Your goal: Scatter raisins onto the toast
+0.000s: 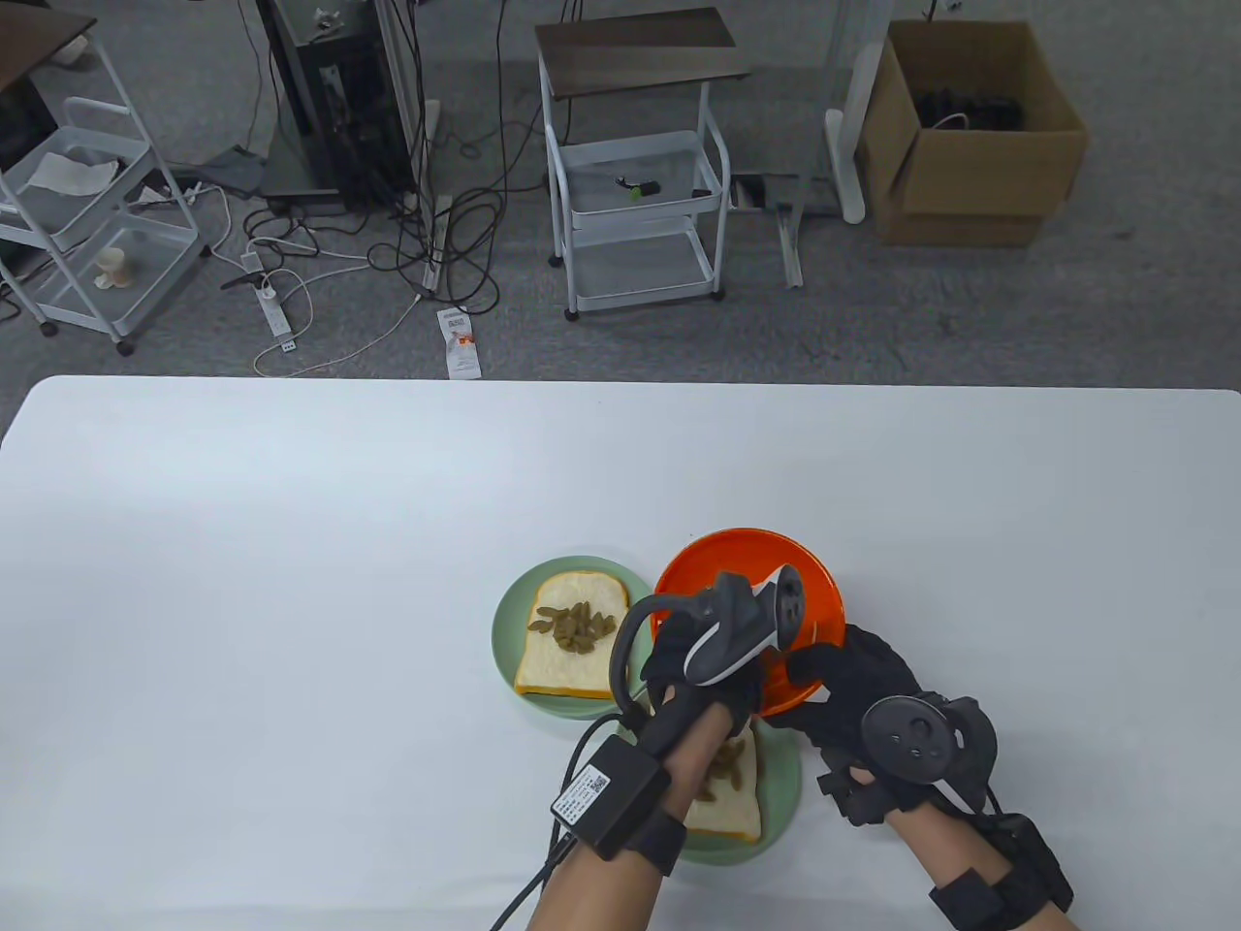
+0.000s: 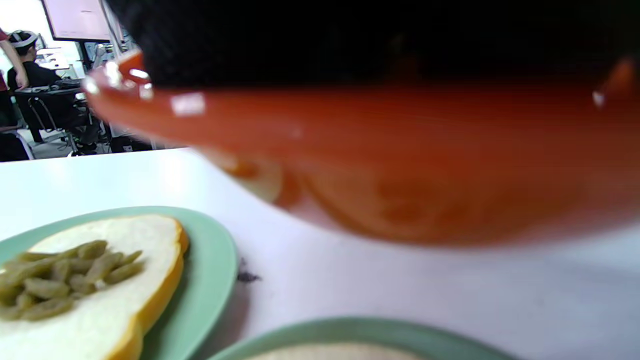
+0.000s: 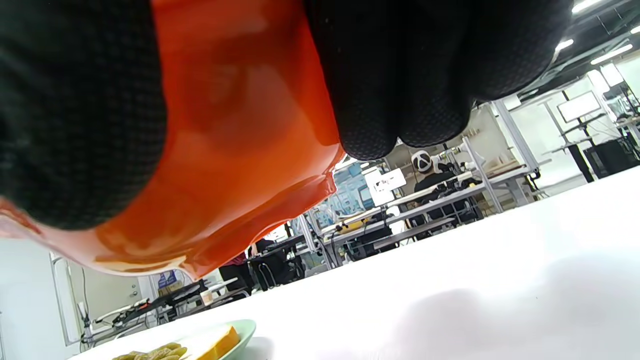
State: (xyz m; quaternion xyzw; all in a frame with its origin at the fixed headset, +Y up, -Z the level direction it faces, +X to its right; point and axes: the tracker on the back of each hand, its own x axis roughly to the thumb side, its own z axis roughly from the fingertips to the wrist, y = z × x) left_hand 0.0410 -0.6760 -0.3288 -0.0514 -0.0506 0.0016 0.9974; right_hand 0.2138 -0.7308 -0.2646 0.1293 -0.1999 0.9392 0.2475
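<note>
An orange bowl (image 1: 737, 562) sits right of centre. My right hand (image 1: 843, 679) grips its near right rim, and the right wrist view shows gloved fingers (image 3: 390, 100) under the bowl (image 3: 240, 150). My left hand (image 1: 679, 655) is over the bowl's near left side, its fingertips hidden by the tracker. The left wrist view shows the bowl's outside (image 2: 400, 175) close up. A far green plate (image 1: 506, 630) holds toast (image 1: 572, 674) with raisins (image 1: 574, 626). A near green plate (image 1: 787, 786) under my left wrist holds toast (image 1: 732, 815) with raisins (image 1: 734, 766).
The white table (image 1: 291, 582) stretches wide to the left and back. Both plates touch or nearly touch the bowl. On the floor beyond the far edge stand carts, cables and a cardboard box (image 1: 970, 136).
</note>
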